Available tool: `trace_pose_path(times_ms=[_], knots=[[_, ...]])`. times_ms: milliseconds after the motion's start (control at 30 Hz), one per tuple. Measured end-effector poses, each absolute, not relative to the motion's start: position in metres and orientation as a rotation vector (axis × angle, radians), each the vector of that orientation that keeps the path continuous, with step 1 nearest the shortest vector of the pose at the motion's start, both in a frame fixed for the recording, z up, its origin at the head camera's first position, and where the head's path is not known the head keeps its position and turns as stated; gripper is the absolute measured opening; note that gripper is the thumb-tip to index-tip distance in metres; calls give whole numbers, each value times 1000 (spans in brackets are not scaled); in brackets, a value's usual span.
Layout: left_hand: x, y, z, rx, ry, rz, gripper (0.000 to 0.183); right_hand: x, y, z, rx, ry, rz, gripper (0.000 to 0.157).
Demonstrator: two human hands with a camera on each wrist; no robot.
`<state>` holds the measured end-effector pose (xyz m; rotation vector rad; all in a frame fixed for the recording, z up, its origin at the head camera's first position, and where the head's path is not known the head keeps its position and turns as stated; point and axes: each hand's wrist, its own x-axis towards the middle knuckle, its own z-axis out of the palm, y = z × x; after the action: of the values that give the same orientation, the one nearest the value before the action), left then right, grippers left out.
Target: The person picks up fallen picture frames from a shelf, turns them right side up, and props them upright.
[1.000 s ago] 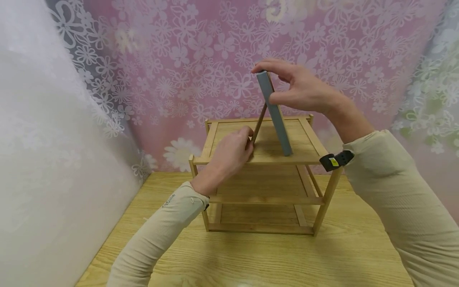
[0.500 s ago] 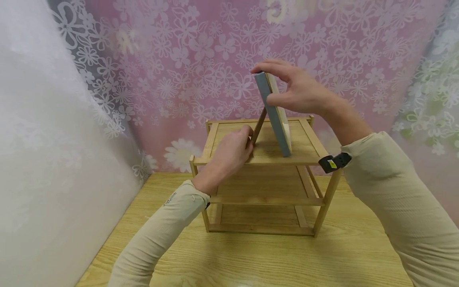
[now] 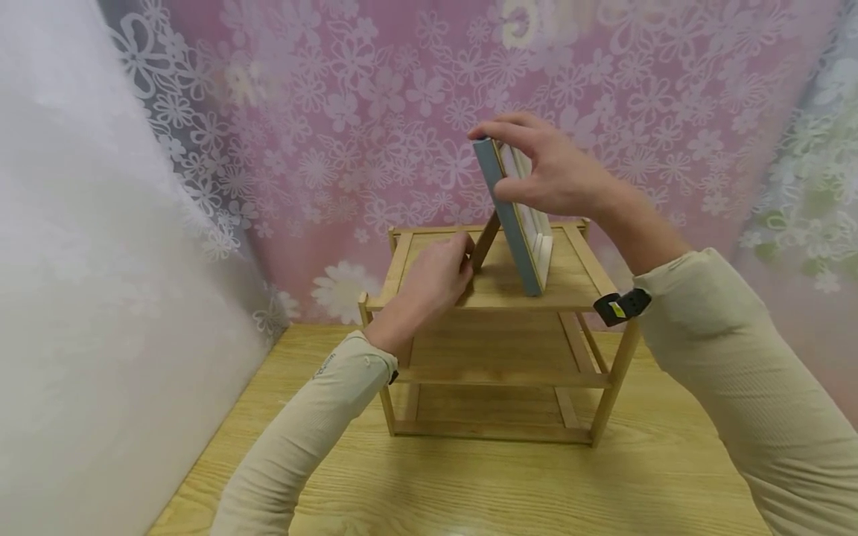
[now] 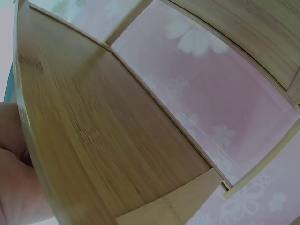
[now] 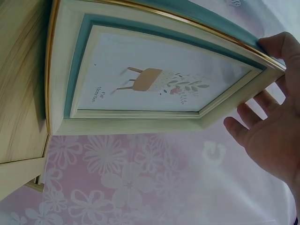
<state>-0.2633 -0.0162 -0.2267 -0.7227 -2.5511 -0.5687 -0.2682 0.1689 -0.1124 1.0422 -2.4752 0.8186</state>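
A picture frame [image 3: 507, 208] stands tilted on the top shelf [image 3: 585, 260] of a wooden rack, its blue side edge toward me. In the right wrist view, the frame [image 5: 140, 70] shows a cream and blue border with a gold line, around a print of a chair-like pot with flowers. My right hand [image 3: 556, 167] grips its upper end, thumb on the blue edge and fingers over the top. Behind it slants the brown support leg [image 3: 485, 242]. My left hand [image 3: 432, 279] pinches that leg near its foot; the fingertips are partly hidden.
Below the top are a middle shelf [image 3: 496, 339] and a bottom shelf [image 3: 485, 404]. The rack stands on a wood-grain surface [image 3: 456, 484]. A pink floral backdrop [image 3: 375, 149] hangs close behind it, and a white sheet [image 3: 100, 260] borders the left.
The frame has turned on the shelf, so more of its front shows in the head view. Its top has shifted slightly left with my right hand. My left hand stays at the leg.
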Motion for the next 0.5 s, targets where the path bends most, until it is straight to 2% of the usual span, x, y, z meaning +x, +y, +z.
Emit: trace_pose_path(times_ms=[500], knots=[[-273, -18, -227, -726, -2522, -541, 11, -267, 160, -112, 954, -2494, 667, 70]])
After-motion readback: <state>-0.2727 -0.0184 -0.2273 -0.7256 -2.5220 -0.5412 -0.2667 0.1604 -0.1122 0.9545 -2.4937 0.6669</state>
